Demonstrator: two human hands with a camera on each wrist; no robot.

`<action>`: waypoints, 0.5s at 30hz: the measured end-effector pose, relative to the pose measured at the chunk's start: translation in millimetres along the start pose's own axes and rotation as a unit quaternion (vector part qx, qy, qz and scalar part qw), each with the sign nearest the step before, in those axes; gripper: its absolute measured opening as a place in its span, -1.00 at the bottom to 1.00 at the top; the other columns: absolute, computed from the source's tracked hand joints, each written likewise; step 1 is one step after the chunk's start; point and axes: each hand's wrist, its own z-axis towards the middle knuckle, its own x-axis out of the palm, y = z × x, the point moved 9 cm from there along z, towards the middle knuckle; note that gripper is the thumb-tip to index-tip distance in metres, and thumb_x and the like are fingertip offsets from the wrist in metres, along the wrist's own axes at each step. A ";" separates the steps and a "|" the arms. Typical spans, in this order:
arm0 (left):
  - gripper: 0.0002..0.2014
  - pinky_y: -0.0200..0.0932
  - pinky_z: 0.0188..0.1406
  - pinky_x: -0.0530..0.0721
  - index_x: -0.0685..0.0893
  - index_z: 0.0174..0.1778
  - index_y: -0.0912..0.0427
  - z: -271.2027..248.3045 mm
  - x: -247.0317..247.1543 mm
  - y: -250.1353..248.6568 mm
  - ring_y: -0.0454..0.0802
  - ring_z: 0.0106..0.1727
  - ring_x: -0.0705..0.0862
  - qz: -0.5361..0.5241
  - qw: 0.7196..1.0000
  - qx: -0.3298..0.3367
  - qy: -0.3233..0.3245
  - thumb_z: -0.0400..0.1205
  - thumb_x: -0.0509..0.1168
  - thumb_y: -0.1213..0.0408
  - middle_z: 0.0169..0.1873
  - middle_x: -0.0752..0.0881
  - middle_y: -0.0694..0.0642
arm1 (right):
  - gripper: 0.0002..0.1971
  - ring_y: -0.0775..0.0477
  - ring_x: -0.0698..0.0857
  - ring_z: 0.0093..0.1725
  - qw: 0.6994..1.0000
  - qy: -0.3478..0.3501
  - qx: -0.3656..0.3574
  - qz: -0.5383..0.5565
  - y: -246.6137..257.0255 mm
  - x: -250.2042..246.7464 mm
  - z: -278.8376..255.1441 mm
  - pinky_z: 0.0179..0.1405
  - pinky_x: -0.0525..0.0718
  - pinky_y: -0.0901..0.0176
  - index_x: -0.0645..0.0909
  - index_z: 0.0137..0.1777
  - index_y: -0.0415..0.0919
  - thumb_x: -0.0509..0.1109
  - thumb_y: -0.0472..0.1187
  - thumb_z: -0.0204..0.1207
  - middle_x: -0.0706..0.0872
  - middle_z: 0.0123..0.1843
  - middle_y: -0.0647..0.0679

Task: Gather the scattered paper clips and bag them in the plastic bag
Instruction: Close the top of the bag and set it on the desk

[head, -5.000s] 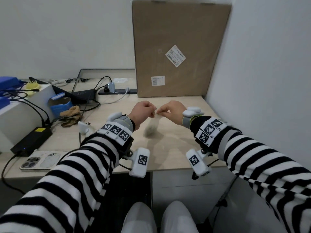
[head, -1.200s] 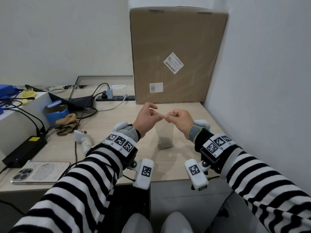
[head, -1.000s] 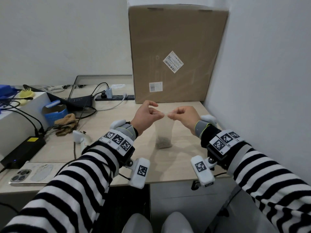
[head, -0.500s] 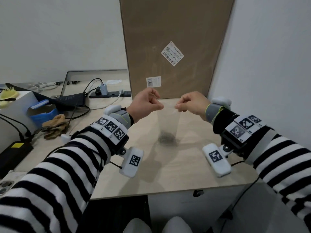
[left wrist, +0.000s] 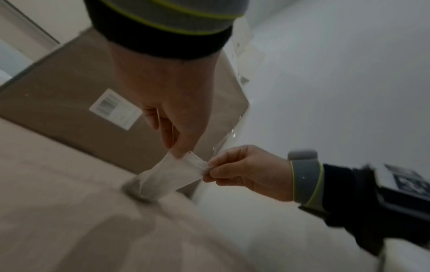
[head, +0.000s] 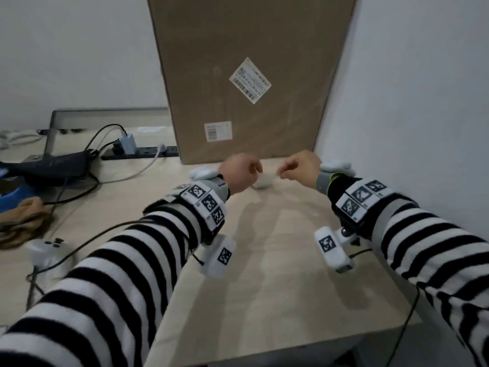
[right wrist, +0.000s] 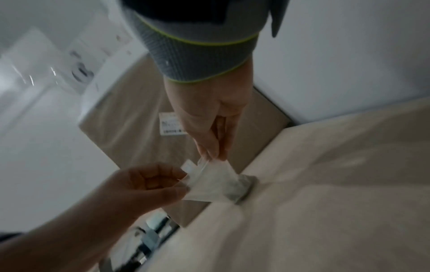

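A small clear plastic bag (head: 264,181) hangs between my two hands, low over the far part of the wooden table (head: 277,274). My left hand (head: 255,169) pinches one top corner and my right hand (head: 281,173) pinches the other. In the left wrist view the bag (left wrist: 172,174) slants down from the left fingers (left wrist: 181,152) and the right hand (left wrist: 244,171), and its bottom touches the table. A grey clump of paper clips (right wrist: 242,187) sits in the bottom of the bag (right wrist: 214,180). The picture is blurred.
A tall cardboard box (head: 246,75) stands right behind the hands, against the white wall (head: 410,102) on the right. To the left lie a power strip (head: 140,153) with cables, a white controller (head: 45,250) and a brown cloth (head: 21,221).
Both hands have carried the bag forward toward the cardboard box and lowered it, so its bottom now meets the table. The view has swung closer to the box.
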 end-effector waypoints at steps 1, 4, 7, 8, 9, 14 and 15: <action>-0.75 -0.19 -0.03 0.56 0.77 0.01 0.09 -6.7 19.3 1.8 0.09 0.07 0.69 0.019 0.999 -0.004 0.034 0.53 0.23 0.37 0.01 0.78 0.10 | -0.87 0.13 0.75 -0.16 0.999 0.031 0.000 -0.042 -7.1 14.4 -6.7 -0.15 0.54 0.37 0.83 -0.08 -0.14 0.48 -0.29 0.42 0.86 -0.16 0.05; -0.68 -0.13 0.08 0.60 0.73 0.12 0.07 -29.6 63.8 3.5 0.11 0.16 0.67 0.050 0.992 -0.012 0.119 0.53 0.20 0.39 0.07 0.76 0.09 | -0.82 -0.05 0.76 0.06 0.985 0.117 0.004 -0.125 -19.7 48.7 -32.3 -0.03 0.54 0.33 0.81 0.01 -0.13 0.42 -0.27 0.47 0.84 0.03 -0.06; -0.64 -0.05 0.25 0.59 0.67 0.27 0.12 -50.2 85.0 2.6 0.14 0.27 0.63 0.079 0.982 -0.023 0.173 0.56 0.21 0.37 0.22 0.71 0.13 | -0.72 -0.05 0.71 0.22 0.974 0.163 0.025 -0.153 -25.2 64.6 -53.2 0.18 0.57 0.26 0.75 0.18 -0.08 0.35 -0.25 0.51 0.78 0.21 -0.04; -0.64 -0.03 0.29 0.57 0.66 0.29 0.16 -56.5 89.6 1.6 0.15 0.30 0.61 0.093 0.978 -0.023 0.186 0.58 0.22 0.36 0.25 0.68 0.15 | -0.68 -0.06 0.68 0.29 0.969 0.178 0.031 -0.170 -24.9 68.6 -60.1 0.26 0.55 0.23 0.70 0.27 -0.07 0.33 -0.23 0.53 0.74 0.29 -0.04; -0.68 -0.02 0.29 0.57 0.66 0.26 0.20 -61.6 93.4 0.0 0.18 0.30 0.60 0.107 0.974 -0.021 0.198 0.60 0.21 0.34 0.24 0.67 0.19 | -0.64 -0.08 0.64 0.35 0.962 0.195 0.032 -0.191 -25.6 74.0 -64.7 0.32 0.52 0.20 0.64 0.35 -0.06 0.30 -0.20 0.56 0.68 0.36 -0.05; -0.67 0.03 0.11 0.54 0.65 0.17 0.29 -82.0 104.6 -8.2 0.31 0.15 0.57 0.183 0.951 -0.021 0.249 0.63 0.18 0.16 0.17 0.48 0.29 | -0.64 -0.23 0.67 0.24 0.916 0.228 -0.012 -0.330 -20.6 91.9 -82.1 0.24 0.62 0.03 0.57 0.32 -0.06 0.15 -0.10 0.58 0.67 0.33 -0.13; -0.64 0.03 0.11 0.52 0.63 0.22 0.26 -85.3 104.9 -9.4 0.30 0.17 0.55 0.198 0.947 -0.023 0.253 0.63 0.17 0.12 0.20 0.46 0.28 | -0.64 -0.23 0.67 0.23 0.910 0.233 -0.016 -0.342 -20.4 94.6 -84.0 0.22 0.63 0.03 0.55 0.34 -0.07 0.12 -0.10 0.59 0.67 0.33 -0.13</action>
